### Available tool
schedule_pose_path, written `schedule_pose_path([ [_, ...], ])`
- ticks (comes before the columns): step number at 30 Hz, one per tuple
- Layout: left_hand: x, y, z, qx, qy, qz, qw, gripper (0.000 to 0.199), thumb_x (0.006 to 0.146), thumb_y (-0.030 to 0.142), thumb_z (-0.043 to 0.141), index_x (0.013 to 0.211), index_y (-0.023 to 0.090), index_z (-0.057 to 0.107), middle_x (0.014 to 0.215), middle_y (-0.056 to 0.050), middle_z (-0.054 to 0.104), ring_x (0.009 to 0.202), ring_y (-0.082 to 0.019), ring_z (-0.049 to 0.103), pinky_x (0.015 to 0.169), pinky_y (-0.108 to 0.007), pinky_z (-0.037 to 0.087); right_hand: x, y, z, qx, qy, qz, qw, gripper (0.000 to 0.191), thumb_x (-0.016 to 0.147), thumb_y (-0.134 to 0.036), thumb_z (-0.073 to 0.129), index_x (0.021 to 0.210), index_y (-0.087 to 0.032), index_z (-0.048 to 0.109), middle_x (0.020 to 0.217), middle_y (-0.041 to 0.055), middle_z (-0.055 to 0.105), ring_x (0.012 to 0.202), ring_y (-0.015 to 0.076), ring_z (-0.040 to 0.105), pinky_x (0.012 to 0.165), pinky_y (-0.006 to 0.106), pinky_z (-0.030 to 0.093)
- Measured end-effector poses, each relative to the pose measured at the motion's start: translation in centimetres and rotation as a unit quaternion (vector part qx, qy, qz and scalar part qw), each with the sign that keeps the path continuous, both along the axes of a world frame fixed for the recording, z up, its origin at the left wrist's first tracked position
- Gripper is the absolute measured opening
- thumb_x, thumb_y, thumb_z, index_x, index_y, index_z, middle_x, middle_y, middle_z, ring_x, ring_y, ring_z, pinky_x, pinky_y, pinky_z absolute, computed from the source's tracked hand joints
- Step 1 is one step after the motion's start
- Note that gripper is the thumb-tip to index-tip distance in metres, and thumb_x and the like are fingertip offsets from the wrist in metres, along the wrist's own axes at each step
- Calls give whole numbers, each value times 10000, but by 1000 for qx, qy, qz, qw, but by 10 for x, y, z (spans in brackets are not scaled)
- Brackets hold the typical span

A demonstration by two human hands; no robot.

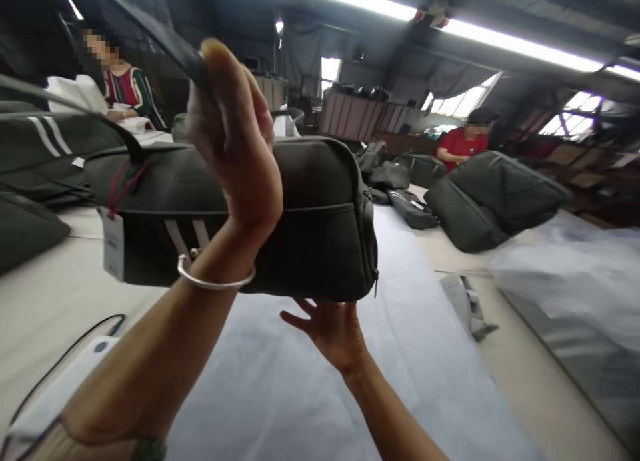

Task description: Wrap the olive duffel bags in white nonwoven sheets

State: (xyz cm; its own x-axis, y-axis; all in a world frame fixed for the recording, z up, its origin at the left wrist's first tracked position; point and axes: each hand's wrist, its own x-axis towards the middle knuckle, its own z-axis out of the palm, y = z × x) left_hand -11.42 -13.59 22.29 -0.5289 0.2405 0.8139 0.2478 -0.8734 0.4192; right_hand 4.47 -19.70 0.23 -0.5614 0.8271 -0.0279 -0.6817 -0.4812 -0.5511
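While the left hand [233,128] has its grip closed round a strap [173,46], the right hand [333,334] spreads its fingers under the bottom edge of the bag [315,248]. Room shows between the raised bag and the desk [45,301].

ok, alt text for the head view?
The left hand grips a strap of a dark bag while the right hand touches its underside, above a white sheet. More bags and two people show beyond.
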Motion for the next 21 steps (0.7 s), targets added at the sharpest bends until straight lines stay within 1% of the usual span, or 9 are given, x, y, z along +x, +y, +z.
schedule_pose_path([
  [1,25,-7,-8,13,-12,0,1000,416,1042,266,369,629,219,391,555,80,305,446,-55,301,438,-268,234,9,-3,-1,-15,32,-13,999,608,860,-709,480,1379,-392,500,1461,23,506,1326,351,448,1033,675,361],
  [3,63,-16,-27,3,5,-43,999,423,1017,345,432,616,210,413,554,71,332,459,-62,319,445,-264,247,28,-1,-10,-50,73,-31,996,518,899,-629,470,1333,-359,554,1395,24,574,1300,351,478,1041,689,335],
  [5,89,-18,-50,-29,44,-95,994,459,999,452,434,612,206,417,568,58,362,489,-72,346,475,-261,277,47,5,-26,-87,93,-30,991,472,925,-569,434,1290,-315,593,1352,40,611,1292,353,489,1034,699,325],
  [6,98,-16,-61,-43,53,-110,992,473,996,475,431,610,203,416,574,54,368,501,-77,351,488,-262,285,54,9,-35,-107,98,-24,989,466,930,-556,416,1267,-297,608,1337,49,623,1288,354,493,1026,702,325],
  [9,115,-7,-89,-98,73,-146,982,467,996,460,434,612,197,412,577,48,372,522,-87,355,512,-265,289,68,18,-60,-153,95,-17,984,467,938,-541,383,1226,-267,627,1309,71,641,1270,347,513,1011,690,339],
  [12,124,6,-112,-158,118,-175,965,443,1000,433,422,628,193,426,591,43,393,540,-93,379,533,-263,299,73,29,-83,-169,69,-32,983,450,949,-495,371,1216,-239,626,1294,86,649,1248,322,535,1004,664,359],
  [15,133,21,-129,-203,168,-187,947,416,1003,423,401,657,195,443,612,43,418,558,-98,408,556,-258,319,78,49,-102,-168,75,-57,981,437,961,-466,345,1173,-232,648,1231,74,685,1216,303,561,1007,645,370],
  [18,142,40,-143,-235,193,-180,936,411,1007,428,371,674,199,446,623,41,442,572,-102,428,581,-257,342,87,75,-119,-178,86,-64,978,438,974,-438,313,1112,-234,676,1155,56,720,1189,294,581,1017,632,374],
  [21,152,58,-157,-270,204,-178,924,413,1001,460,342,692,208,446,616,36,472,557,-107,442,576,-256,367,100,97,-139,-200,71,-65,975,440,977,-396,288,1068,-247,692,1157,46,719,1197,283,579,1032,628,366],
])
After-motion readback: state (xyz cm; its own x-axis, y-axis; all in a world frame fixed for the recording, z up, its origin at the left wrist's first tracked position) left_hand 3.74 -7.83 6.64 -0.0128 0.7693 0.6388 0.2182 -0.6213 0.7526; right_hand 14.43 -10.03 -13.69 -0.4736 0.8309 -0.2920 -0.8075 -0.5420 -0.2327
